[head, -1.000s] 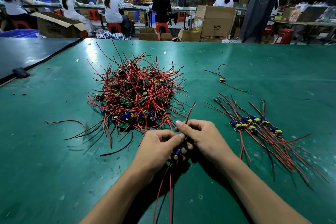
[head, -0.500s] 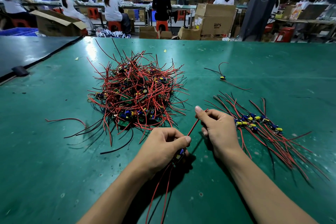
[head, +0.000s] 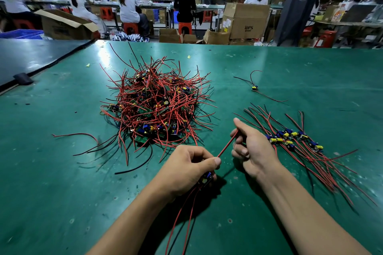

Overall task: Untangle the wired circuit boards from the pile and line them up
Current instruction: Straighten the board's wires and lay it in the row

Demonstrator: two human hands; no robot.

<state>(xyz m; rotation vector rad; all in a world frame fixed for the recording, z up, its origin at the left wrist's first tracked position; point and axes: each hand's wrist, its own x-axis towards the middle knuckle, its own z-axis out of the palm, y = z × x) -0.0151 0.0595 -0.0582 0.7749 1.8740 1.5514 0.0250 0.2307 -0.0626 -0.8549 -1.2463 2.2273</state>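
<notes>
A tangled pile of small circuit boards with red and black wires (head: 157, 107) lies on the green table (head: 62, 182), ahead and left of my hands. My left hand (head: 186, 168) grips one board (head: 206, 178); its wires trail toward me. One red wire (head: 227, 146) runs taut from that board up to my right hand (head: 251, 147), which pinches it between the fingers. Right of my right hand, several boards (head: 290, 137) lie side by side with their wires fanned out toward the near right.
One lone wired board (head: 254, 87) sits apart at the back right. A dark table (head: 31, 58) adjoins on the left, with a black block (head: 22, 78) at the seam. Beyond the far edge stand cardboard boxes (head: 246, 20) and seated people at benches.
My right hand has slid away from my left hand, up and to the right along the red wire, pulling it straight. My left hand has stayed in place, holding the board.
</notes>
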